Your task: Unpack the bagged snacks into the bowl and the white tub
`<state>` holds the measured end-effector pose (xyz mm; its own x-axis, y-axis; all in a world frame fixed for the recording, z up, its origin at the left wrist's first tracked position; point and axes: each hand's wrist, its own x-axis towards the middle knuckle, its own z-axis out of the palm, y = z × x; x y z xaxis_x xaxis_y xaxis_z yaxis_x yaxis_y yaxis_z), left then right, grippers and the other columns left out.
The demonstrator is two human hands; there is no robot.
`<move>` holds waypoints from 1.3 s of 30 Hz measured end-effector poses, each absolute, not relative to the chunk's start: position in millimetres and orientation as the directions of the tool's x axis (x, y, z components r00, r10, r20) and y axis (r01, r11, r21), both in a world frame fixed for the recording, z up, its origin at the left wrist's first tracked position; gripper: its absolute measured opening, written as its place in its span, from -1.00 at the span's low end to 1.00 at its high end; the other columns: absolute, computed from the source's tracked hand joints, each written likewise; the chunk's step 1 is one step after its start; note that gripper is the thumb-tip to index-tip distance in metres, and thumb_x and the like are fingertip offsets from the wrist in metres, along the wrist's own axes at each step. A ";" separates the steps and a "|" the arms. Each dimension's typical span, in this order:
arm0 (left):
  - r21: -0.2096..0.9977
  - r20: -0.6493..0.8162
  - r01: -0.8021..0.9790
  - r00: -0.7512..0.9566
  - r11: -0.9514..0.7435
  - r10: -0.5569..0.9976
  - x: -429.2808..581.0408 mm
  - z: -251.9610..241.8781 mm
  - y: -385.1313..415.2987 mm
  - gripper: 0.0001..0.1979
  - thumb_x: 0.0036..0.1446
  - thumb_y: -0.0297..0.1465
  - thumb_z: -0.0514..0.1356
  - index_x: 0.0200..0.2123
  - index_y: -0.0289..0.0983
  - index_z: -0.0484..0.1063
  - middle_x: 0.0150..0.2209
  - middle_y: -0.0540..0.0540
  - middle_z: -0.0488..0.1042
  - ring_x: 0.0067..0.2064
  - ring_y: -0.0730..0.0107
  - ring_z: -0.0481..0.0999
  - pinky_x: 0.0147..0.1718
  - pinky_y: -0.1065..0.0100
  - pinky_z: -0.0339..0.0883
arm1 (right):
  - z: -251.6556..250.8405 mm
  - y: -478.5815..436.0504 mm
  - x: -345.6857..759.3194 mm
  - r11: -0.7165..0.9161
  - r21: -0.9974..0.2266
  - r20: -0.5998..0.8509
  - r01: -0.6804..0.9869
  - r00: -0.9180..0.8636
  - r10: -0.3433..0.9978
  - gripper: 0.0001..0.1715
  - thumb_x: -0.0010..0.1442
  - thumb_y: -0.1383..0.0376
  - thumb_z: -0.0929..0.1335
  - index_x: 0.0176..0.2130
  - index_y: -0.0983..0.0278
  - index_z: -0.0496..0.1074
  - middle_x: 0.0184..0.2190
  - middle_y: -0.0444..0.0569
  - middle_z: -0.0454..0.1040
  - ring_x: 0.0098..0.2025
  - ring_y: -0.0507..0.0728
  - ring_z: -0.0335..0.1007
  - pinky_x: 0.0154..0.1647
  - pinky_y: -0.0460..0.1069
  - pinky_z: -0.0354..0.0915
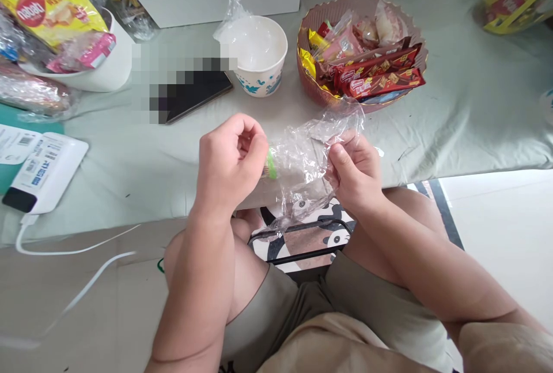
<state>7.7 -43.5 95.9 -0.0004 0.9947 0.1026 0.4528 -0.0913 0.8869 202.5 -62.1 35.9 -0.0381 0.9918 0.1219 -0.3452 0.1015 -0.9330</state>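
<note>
My right hand is closed, its thumb and fingers pinching the right side of a crinkled clear plastic bag. The bag spans the space between my hands above the table's front edge, and a bright green strip shows at its left end. Beside that strip, my left hand is closed with the thumb against curled fingers. Whatever lies inside its grip is hidden. Just beyond stands a white paper cup with blue prints, a piece of clear film at its rim. A ribbed pink bowl of wrapped snacks sits behind my right hand.
A black phone, partly pixelated, lies left of the cup. Farther left are a white bin of snack packets and a white power bank with a cable. A snack tub stands far right. A panda-patterned surface shows below.
</note>
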 end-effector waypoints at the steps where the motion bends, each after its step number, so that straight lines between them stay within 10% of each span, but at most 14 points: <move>1: 0.901 0.134 0.414 0.027 -0.133 0.991 5.6 96.0 -43.6 -0.87 0.14 -0.49 0.23 -0.43 -0.17 0.42 -0.51 0.07 0.45 -0.49 0.46 0.43 -0.49 0.37 0.31 | 36.0 -62.2 202.7 0.105 -0.931 0.126 -0.349 -0.039 0.991 -0.70 0.34 0.04 0.45 -0.26 0.17 0.40 -0.62 -0.30 0.30 -0.70 -0.12 0.11 -0.75 -0.18 -0.03; 6: 0.901 0.132 0.389 0.175 -0.191 0.976 -3.7 92.1 -43.3 -0.87 0.07 -0.41 0.37 -0.25 -0.17 0.60 -0.25 -0.03 0.64 -0.24 0.33 0.61 -0.20 0.31 0.53 | 35.5 -62.3 203.8 0.086 -0.944 0.098 -0.317 -0.022 0.995 -0.63 0.30 -0.03 0.47 -0.27 0.16 0.37 -0.64 -0.32 0.24 -0.71 -0.11 0.05 -0.75 -0.17 -0.01; 23: 0.952 -0.119 0.279 -0.042 0.126 0.992 4.3 95.0 -40.3 -0.81 0.05 -0.50 0.25 -0.59 -0.25 0.50 -0.63 0.03 0.41 -0.57 0.50 0.39 -0.60 0.46 0.26 | 34.7 -64.8 200.9 0.087 -0.949 0.113 -0.304 -0.071 0.991 -0.64 0.32 0.01 0.46 -0.26 0.20 0.38 -0.64 -0.32 0.31 -0.73 -0.14 0.06 -0.77 -0.20 0.01; 31: 0.983 0.128 0.105 0.174 -0.148 0.976 -12.3 94.6 -38.5 -0.84 -0.03 -0.42 0.40 -0.31 -0.18 0.57 -0.35 -0.03 0.58 -0.32 0.40 0.58 -0.39 0.40 0.52 | 36.2 -63.6 202.7 0.127 -0.948 0.150 -0.292 -0.058 0.987 -0.64 0.35 0.01 0.44 -0.27 0.18 0.34 -0.65 -0.33 0.26 -0.73 -0.13 0.00 -0.77 -0.16 -0.09; 39: 0.964 -0.005 0.263 0.208 -0.051 0.978 -14.4 98.0 -43.3 -0.91 -0.02 -0.45 0.38 -0.38 -0.20 0.57 -0.42 0.00 0.61 -0.38 0.39 0.63 -0.36 0.39 0.57 | 35.0 -64.2 203.0 0.102 -0.951 0.125 -0.293 -0.061 0.990 -0.62 0.33 -0.03 0.45 -0.27 0.17 0.34 -0.65 -0.33 0.24 -0.73 -0.13 -0.03 -0.77 -0.16 -0.07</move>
